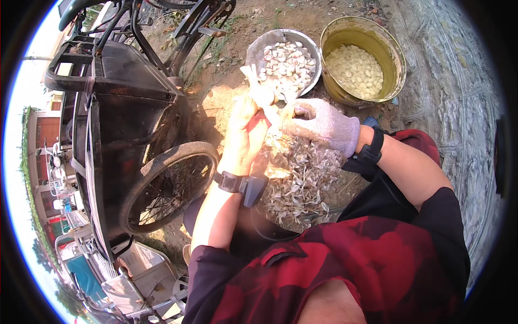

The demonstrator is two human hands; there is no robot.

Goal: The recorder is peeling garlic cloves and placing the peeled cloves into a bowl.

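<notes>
My bare left hand is closed around a pale garlic bulb, its dry stem pointing up and away from me. Strong sunlight washes out the bulb's detail. My right hand, in a light lilac knitted glove, pinches pale garlic close beside the left fingers; where skin ends and clove begins is hard to see. Just beyond both hands is a metal basin holding many unpeeled-looking garlic cloves. Touching or nearly touching it on the right, a yellowish bucket contains peeled cloves, apparently in liquid.
Garlic skins and stem scraps lie heaped on the ground between my legs. On the left stands a dark metal cart with a spoked wheel. A rough grey surface runs along the right. Parked vehicles are at lower left.
</notes>
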